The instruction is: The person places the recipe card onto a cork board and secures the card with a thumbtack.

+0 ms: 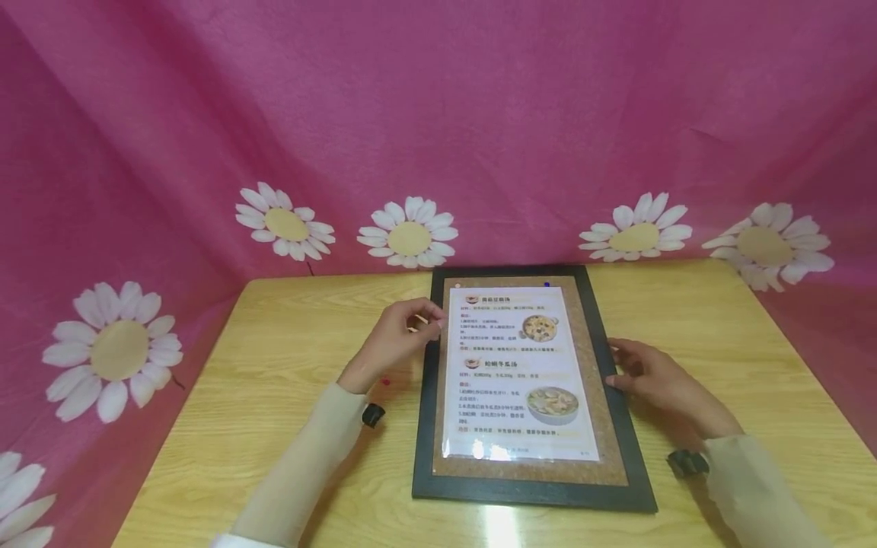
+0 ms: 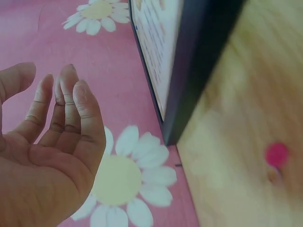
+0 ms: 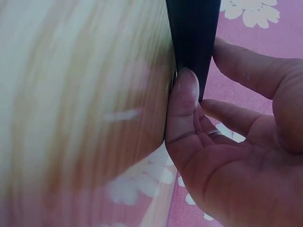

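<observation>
A black-framed cork board (image 1: 606, 457) lies on the table, bearing a glossy printed recipe sheet (image 1: 507, 373) with two pictures of soup bowls. A pale pushpin (image 1: 457, 286) and a dark blue pushpin (image 1: 546, 285) show along its top edge. My left hand (image 1: 400, 335) is beside the board's left edge, fingers loosely bent; the left wrist view shows this hand (image 2: 57, 137) apart from the frame and holding nothing. At the board's right edge is my right hand (image 1: 661, 380). In the right wrist view its fingertips (image 3: 185, 87) touch the frame's side (image 3: 191, 33).
A pinkish-red pushpin (image 1: 385, 380) lies on the wooden table (image 1: 308, 320), left of the board and near the left forearm. Behind the table hangs a pink cloth (image 1: 479, 114) printed with white daisies; the board's far edge is close to it.
</observation>
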The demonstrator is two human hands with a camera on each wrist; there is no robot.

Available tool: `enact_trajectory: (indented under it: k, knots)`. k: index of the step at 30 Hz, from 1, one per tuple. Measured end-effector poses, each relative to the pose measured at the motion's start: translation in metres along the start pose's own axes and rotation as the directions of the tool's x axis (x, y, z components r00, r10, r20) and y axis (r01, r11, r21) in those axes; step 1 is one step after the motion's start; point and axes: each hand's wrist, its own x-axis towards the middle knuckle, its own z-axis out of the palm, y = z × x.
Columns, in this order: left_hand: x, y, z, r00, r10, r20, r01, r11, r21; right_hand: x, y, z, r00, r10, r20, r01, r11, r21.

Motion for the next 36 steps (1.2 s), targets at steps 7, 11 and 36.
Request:
enact_trajectory:
  k: [7, 11, 36]
  knots:
    - [-0.024, -0.011, -0.012, 0.998, -0.054, -0.043, 0.055, 0.998, 0.020, 0.000, 0.001, -0.001, 1.000, 0.026, 0.015, -0.026, 1.000, 0.012]
    - [-0.035, -0.014, -0.017, 0.997, -0.068, -0.040, 0.069, 0.997, 0.031, -0.001, 0.003, -0.001, 1.000, 0.028, 0.011, -0.028, 0.999, 0.018]
    - [-0.066, -0.048, -0.028, 0.969, -0.233, -0.081, 0.247, 0.928, 0.280, 0.001, 0.000, 0.001, 1.000, 0.008, -0.005, -0.008, 1.000, -0.016]
